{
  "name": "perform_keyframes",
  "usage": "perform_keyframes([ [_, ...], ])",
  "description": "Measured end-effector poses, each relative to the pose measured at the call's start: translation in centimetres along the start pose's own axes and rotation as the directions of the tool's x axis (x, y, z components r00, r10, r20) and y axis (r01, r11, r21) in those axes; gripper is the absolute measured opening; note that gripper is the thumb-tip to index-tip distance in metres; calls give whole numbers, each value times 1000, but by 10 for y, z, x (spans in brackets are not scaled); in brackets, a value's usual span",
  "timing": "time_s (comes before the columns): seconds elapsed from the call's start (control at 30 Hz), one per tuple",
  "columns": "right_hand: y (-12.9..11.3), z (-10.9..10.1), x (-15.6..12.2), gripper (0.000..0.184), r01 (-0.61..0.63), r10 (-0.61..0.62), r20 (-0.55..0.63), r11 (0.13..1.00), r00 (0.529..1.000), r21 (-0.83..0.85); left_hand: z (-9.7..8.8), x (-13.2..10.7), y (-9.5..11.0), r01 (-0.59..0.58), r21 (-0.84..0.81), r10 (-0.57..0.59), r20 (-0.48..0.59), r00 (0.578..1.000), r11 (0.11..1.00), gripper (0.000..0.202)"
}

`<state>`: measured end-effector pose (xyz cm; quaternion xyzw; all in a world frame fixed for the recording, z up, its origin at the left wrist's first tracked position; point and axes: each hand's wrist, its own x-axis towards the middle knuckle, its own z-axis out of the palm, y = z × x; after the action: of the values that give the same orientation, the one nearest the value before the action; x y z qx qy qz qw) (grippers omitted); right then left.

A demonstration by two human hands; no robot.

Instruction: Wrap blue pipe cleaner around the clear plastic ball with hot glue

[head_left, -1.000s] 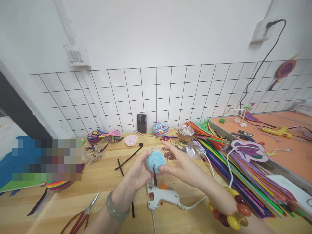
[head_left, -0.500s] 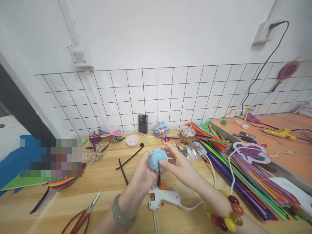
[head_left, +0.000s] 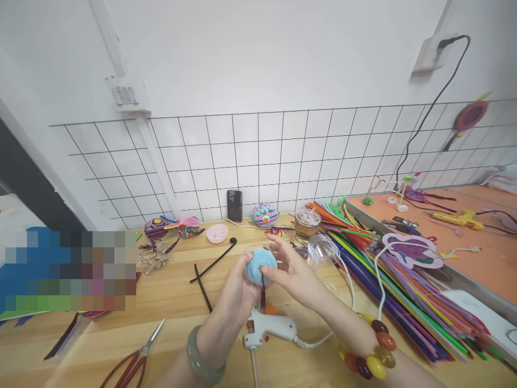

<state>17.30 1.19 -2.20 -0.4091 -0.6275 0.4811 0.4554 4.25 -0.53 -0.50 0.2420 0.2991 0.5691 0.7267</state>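
Note:
A clear ball wound with light blue pipe cleaner [head_left: 260, 266] is held up over the wooden table [head_left: 169, 302]. My left hand [head_left: 236, 295] grips it from below and behind, fingers wrapped round it. My right hand [head_left: 294, 275] pinches its right side with thumb and forefinger, the other fingers spread. A dark red pipe cleaner end [head_left: 263, 296] hangs down from the ball. A white glue gun [head_left: 269, 327] lies on the table just beneath both hands.
Red-handled scissors [head_left: 133, 360] lie at the front left. A heap of coloured pipe cleaners [head_left: 404, 291] fills the right side. Clear half-shells [head_left: 323, 249], a jar [head_left: 307, 223], a phone [head_left: 235, 205], black pipe cleaner pieces [head_left: 213, 262] and finished striped balls [head_left: 264, 214] stand further back.
Both hands and the blue ball stay nearly in place; the right thumb and forefinger have closed in on the ball's right side. The view shifted slightly.

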Motion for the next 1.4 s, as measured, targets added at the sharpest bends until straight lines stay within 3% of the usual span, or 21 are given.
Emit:
perform_keyframes([
  [0.23, 2, 4, -1, 67, 39, -39, -46, 999, 998, -1, -3, 0, -5, -62, 15, 63, -16, 998, 998, 12],
  [0.4, 5, 9, -2, 62, 76, -75, -78, 997, 994, 6, -7, 3, -7, -85, -10, 85, -12, 996, 996, 17],
  [0.6, -1, 4, -8, 73, 130, -131, -21, 991, 991, -34, -6, 3, 0, -117, -16, 117, 22, 993, 993, 16],
  [0.73, -9, -26, -16, 56, 139, -172, -70, 931, 983, -336, -2, 0, 8, -184, -16, 183, -35, 982, 983, 17],
  [0.87, -9, -91, -34, 40, 46, -159, -181, 860, 971, -508, 3, -4, 14, -209, -25, 206, -85, 975, 978, 16],
  [1.0, 5, -164, -69, 31, -177, -101, -338, 693, 936, -698, 4, -5, 15, -204, -16, 202, -56, 978, 979, 17],
  [1.1, 27, -198, -97, 18, -353, -30, -418, 485, 908, -800, 3, -4, 13, -193, -13, 192, -52, 980, 981, 17],
  [1.23, 62, -208, -117, 17, -452, 61, -451, 240, 890, -859, 1, -3, 11, -178, 7, 178, -51, 983, 984, 20],
  [1.4, 86, -200, -117, 14, -460, 76, -455, 62, 887, -886, 1, -3, 10, -168, 9, 169, -46, 985, 986, 21],
])
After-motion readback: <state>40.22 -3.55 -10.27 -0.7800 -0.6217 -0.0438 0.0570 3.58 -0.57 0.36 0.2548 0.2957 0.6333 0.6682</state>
